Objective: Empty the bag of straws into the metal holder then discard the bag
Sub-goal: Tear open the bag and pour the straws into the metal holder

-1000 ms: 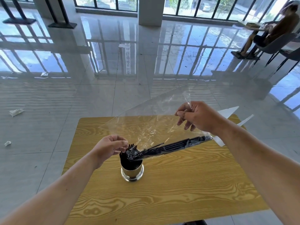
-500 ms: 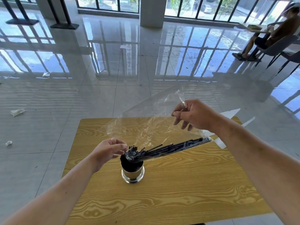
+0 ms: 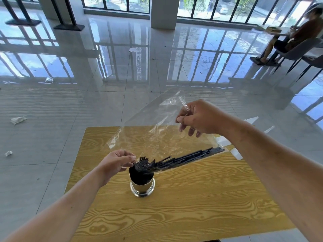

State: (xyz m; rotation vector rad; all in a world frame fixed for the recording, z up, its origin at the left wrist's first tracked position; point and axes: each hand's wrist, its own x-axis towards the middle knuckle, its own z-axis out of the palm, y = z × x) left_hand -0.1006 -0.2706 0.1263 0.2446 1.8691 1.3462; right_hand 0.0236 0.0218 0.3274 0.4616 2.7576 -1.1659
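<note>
The right hand [image 3: 197, 117] is raised above the far side of the desk [image 3: 192, 206], thumb and forefinger pinched on the upper edge of the clear bag [image 3: 157, 130], the other fingers hanging loosely curled below. From that pinch the bag slopes down and toward the left hand [image 3: 116, 162], its film stretched and crinkled.

The black straws [image 3: 188, 157] lie along the bag's lower edge, below the right hand, slanting down to the bag's mouth. Their lower ends reach the metal holder [image 3: 142, 185], which stands upright on the desk just beside and below the left hand. The holder's top is filled with dark straw ends, and several stick out above its rim.

The left hand sits at the bag's mouth right over the holder, fingertips drawn together on the film and straw ends there; how much it actually grips cannot be told.

White paper pieces [image 3: 236, 153] lie on the desk beneath the right forearm.
</note>
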